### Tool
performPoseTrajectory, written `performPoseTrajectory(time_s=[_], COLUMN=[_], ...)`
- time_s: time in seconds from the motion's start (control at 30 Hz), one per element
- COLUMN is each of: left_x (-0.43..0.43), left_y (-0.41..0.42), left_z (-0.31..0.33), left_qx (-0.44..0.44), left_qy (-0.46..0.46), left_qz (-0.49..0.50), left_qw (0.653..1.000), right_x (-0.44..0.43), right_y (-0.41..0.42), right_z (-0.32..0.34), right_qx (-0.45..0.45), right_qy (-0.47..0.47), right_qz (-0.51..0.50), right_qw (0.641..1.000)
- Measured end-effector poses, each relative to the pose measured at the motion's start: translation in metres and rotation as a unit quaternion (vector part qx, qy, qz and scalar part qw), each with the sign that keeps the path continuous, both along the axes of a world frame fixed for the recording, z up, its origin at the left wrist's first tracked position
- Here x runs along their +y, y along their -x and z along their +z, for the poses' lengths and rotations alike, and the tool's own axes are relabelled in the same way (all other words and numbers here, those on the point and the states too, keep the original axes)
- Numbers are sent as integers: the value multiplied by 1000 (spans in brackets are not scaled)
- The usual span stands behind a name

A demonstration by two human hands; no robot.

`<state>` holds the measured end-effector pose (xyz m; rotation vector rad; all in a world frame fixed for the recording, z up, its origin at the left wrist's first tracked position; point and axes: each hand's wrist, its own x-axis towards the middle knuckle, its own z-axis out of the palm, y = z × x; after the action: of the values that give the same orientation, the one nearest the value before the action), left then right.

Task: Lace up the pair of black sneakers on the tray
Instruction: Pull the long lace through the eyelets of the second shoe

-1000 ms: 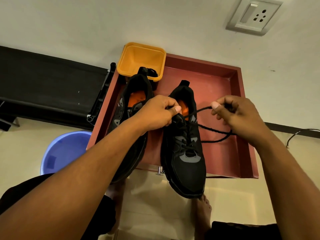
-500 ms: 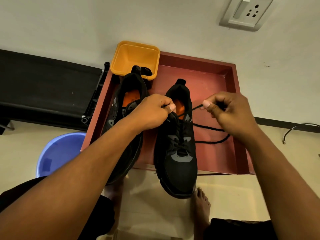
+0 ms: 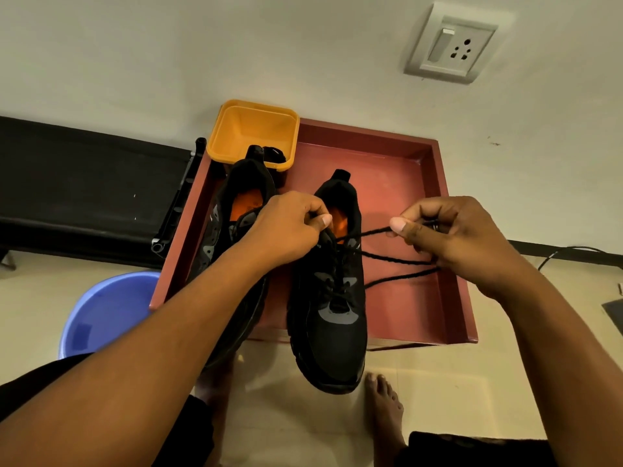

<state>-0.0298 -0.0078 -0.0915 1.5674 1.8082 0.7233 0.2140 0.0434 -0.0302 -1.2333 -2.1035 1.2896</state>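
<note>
Black sneakers (image 3: 330,348) side by side on red tray (image 3: 404,183), toes overhanging its near edge. Left hand (image 3: 286,227): fingers curled, gripping right sneaker (image 3: 328,298) at top of lacing; lace end or tongue under fingers, can't tell. Right hand (image 3: 451,230): pinching black lace (image 3: 387,261) between thumb and fingers over tray's right half, tip buried in fist. Two lace runs crossing toward right wall. Left sneaker (image 3: 242,197) mostly hidden behind left forearm, lacing unreadable. Yellow bin (image 3: 253,129) at far-left corner; dark item at its rim, unclear what.
</note>
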Motion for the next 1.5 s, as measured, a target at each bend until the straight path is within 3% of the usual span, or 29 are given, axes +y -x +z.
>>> performPoseTrajectory(time_s=[0.07, 0.17, 0.33, 0.4, 0.47, 0.53, 0.6, 0.67, 0.77, 0.9, 1.0, 1.1, 1.17, 1.27, 1.37, 1.5], left_x=[-1, -2, -3, -1, 0, 0, -2, -7, -25, -59, -79, -94, -100, -101, -96, -88], left_y=[-10, -31, -54, -55, -54, -50, -39, -20, 12, 39, 47, 45, 38, 26, 21, 17], left_z=[6, 14, 13, 13, 17, 28, 41, 52, 65, 73, 75, 72, 70, 63, 59, 56], left_qx=[9, 57, 285, 309, 217, 2, -148, -223, -275, -172, -50, -56, -86, -131, -162, -214], left_qy=[-82, -174, -110, -108, -141, -147, -141, -150, -159, -143, -43, 153, 264, 373, 429, 476], left_qz=[24, -40, -142, -137, -88, 30, 136, 201, 262, 304, 235, 96, 10, -57, -90, -117], left_qw=[996, 982, 942, 935, 962, 989, 969, 942, 911, 926, 970, 982, 961, 917, 884, 845], right_x=[-10, -25, -37, -35, -31, -24, -17, -9, -2, 1, 3, 6, 4, -3, -7, -10], right_y=[-6, -13, -17, -18, -20, -22, -25, -27, -29, -30, -31, -34, -33, -26, -16, -2], right_z=[7, 6, -5, -10, -15, -20, -25, -31, -35, -39, -37, -33, -31, -28, -27, -30], right_qx=[-23, -75, -134, -141, -149, -167, -195, -215, -224, -231, -230, -284, -298, -256, -175, -131], right_qy=[64, 176, 244, 242, 235, 227, 214, 204, 198, 185, 169, 123, 139, 116, 39, -47], right_qz=[36, 91, 133, 128, 115, 94, 73, 62, 45, 32, 17, 73, 107, 105, 70, 47], right_qw=[997, 977, 951, 952, 954, 955, 954, 953, 953, 954, 958, 948, 938, 954, 981, 989])
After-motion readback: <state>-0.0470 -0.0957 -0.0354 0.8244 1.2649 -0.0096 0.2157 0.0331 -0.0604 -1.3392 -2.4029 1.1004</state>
